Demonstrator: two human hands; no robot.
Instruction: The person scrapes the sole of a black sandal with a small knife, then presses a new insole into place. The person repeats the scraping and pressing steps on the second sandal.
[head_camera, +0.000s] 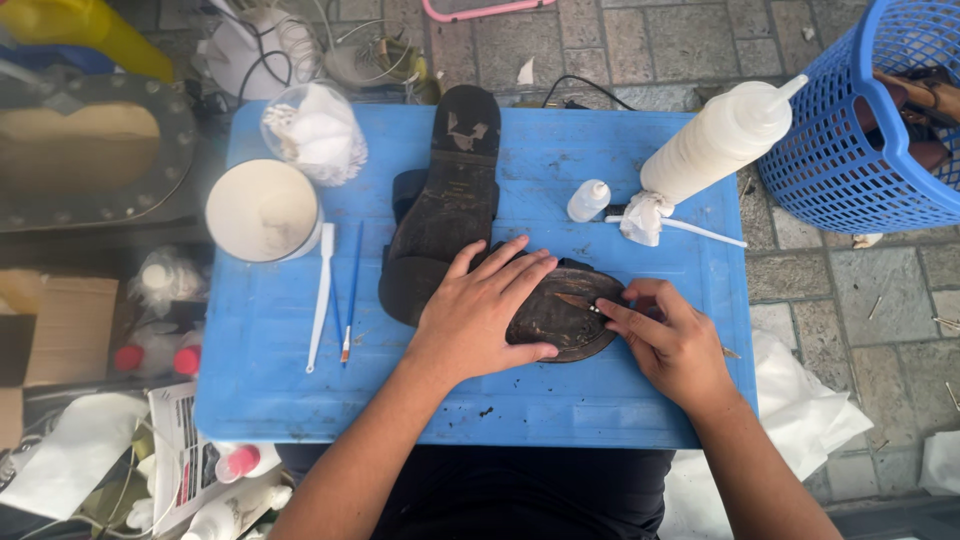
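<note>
Head view, left hand pressing upturned shoe sole, right hand seemingly pinching small blade

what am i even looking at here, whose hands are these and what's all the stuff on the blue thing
There is one picture, taken by a camera worn on a person's head, looking down at their own two bare hands. No machine is involved.

The work surface is a blue plastic board. On it lies a dark shoe, sole up. The left hand presses flat on the sole. The right hand pinches a small thin tool against the front of the sole.

Also on the board: a white cup, a white spatula, a thin blue brush, a small white bottle and a large white squeeze bottle. A blue basket stands to the right, off the board.
</note>
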